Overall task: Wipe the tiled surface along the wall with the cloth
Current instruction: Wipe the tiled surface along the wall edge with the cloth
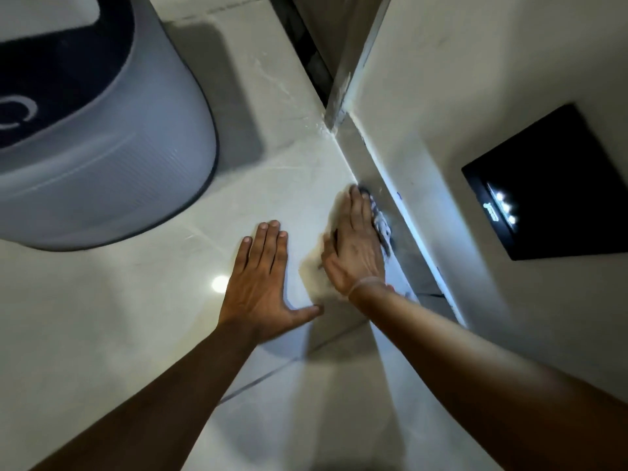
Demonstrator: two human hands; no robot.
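A large rounded grey appliance (102, 158) fills the upper left, its side finely ribbed and its top dark navy with a pale curved mark. It casts a soft shadow to its right. On the plain pale wall (475, 62) at the right sits a black glossy square panel (543, 181), tilted in the view, with three small white lights glowing near its lower left edge. At the top centre, a dark gap (306, 45) runs beside a pale door frame edge (353, 62).
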